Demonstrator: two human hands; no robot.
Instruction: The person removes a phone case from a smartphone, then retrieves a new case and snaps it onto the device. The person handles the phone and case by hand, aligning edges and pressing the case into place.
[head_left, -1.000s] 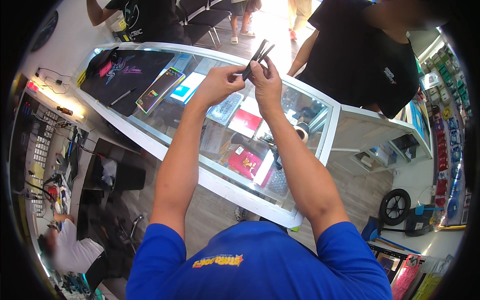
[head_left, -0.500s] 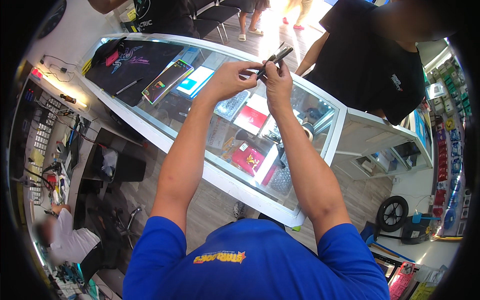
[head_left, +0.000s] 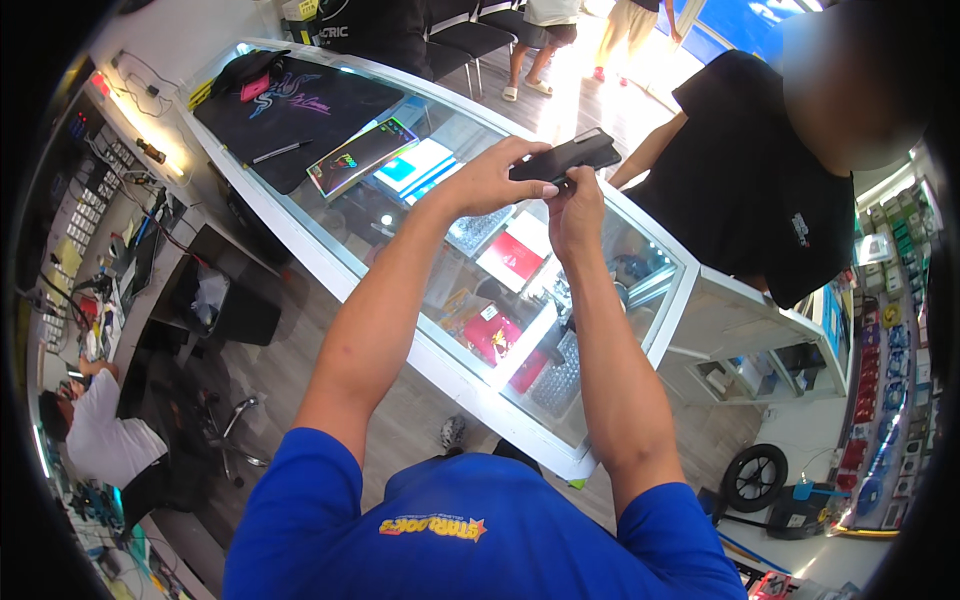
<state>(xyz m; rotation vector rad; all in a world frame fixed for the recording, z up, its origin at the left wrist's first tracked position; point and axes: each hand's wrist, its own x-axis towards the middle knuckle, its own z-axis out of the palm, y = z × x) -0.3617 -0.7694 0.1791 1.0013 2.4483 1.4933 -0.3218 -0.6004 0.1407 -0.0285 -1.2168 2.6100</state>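
Note:
Above the glass counter, a dark, flat phone (head_left: 572, 155) is held nearly level, with a shiny band along its right part. My left hand (head_left: 496, 180) closes round its left end, thumb along the near edge. Fingers of my right hand (head_left: 577, 212) are pressed together at the near long edge, close to the middle. Whether the phone has a cover on it I cannot make out. Beneath my hands, under the glass, lie a red and white box (head_left: 512, 258) and a red packet (head_left: 490, 333).
The glass-topped counter (head_left: 420, 352) carries a colourful phone box (head_left: 362, 158), a pen (head_left: 282, 152) and a black mat (head_left: 330, 98). A person in a black shirt (head_left: 745, 180) stands across it at right. At far left, someone in white (head_left: 115, 435) sits at a workbench.
The phone has turned from edge-on to showing its broad dark face. Both hands have shifted slightly down and right, partly because the view moved.

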